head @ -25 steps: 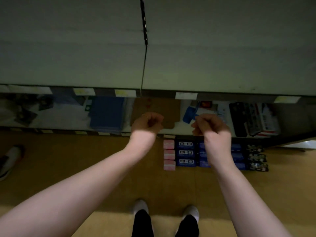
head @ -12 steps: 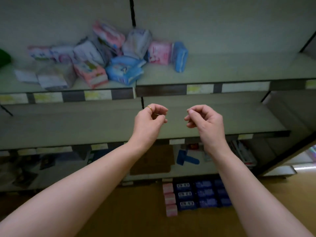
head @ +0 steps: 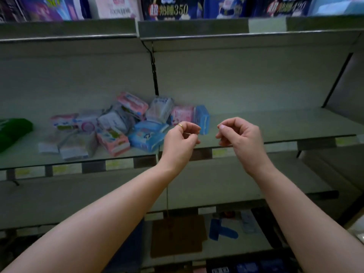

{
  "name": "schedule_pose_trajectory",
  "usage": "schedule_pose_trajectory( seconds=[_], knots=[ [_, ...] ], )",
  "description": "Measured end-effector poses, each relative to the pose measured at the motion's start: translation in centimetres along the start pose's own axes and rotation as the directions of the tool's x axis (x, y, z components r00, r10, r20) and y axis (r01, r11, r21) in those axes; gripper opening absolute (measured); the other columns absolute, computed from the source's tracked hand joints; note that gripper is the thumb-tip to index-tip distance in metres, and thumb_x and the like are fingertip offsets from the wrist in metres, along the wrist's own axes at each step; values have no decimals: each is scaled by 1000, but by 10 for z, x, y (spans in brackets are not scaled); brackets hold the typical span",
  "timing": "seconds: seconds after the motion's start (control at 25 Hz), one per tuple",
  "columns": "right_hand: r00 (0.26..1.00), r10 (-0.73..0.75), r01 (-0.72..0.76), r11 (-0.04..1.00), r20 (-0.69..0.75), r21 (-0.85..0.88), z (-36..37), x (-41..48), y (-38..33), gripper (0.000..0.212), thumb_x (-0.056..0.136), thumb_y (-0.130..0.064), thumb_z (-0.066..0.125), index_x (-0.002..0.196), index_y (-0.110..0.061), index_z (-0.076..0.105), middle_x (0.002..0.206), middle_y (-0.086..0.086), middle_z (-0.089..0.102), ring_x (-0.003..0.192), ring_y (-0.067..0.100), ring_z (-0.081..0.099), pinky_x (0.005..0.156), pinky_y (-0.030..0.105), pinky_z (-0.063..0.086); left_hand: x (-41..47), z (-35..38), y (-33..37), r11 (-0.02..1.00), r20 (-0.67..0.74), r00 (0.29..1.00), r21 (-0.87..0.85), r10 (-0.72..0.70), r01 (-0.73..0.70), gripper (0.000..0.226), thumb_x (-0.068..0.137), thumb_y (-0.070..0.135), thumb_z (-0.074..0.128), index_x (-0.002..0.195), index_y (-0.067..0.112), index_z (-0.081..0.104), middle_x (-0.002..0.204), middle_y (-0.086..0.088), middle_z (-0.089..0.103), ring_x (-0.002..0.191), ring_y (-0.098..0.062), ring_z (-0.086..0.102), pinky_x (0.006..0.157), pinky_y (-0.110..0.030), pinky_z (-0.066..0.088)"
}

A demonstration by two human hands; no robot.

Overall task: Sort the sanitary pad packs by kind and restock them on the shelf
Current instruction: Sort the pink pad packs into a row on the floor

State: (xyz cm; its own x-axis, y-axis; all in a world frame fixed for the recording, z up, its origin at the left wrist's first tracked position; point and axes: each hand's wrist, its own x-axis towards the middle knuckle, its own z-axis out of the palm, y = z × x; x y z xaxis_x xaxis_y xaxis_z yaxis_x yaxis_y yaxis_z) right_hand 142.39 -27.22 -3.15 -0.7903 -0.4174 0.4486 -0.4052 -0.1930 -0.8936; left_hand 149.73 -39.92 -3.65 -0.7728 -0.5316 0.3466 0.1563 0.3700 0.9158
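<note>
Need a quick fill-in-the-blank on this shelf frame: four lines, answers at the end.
1. The left hand and the right hand each have curled fingers and hold ___.
2. The gold ring is on the ___ hand.
3. The upright pack at the right end of the pile of pad packs is ___.
4. The item at the far left of the shelf is ___.
Missing words: nothing; left; blue; green.
</note>
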Motion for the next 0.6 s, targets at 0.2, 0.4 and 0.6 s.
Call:
schedule_pose_trajectory(
  seconds=[0.2,0.4,0.6],
  knots=[
    [995,-3,5,1000,95,-18,-13,57,17,16,89,6,52,77,-3,59,62,6,57,48,-2,53,51,13,46,50,17,-5,995,-113,992,83,-49,58,30,82,-8,49,75,20,58,78,-1,61,70,-15,60,71,-25,52],
    [978,66,-38,989,197,-144,-15,117,63,32,84,2,54,63,-22,59,70,9,61,67,18,55,67,31,45,91,34,-21,982,-222,967,111,-124,152,23,86,-9,46,86,10,58,79,-4,58,68,-16,57,72,-31,50],
    [945,80,10,962,317,-272,11,158,98,17,84,-2,56,74,-12,64,75,4,61,75,17,55,71,25,43,125,34,-45,963,-268,950,170,-158,208,17,88,-4,50,94,7,61,85,-5,58,69,-17,58,76,-29,50]
  ],
)
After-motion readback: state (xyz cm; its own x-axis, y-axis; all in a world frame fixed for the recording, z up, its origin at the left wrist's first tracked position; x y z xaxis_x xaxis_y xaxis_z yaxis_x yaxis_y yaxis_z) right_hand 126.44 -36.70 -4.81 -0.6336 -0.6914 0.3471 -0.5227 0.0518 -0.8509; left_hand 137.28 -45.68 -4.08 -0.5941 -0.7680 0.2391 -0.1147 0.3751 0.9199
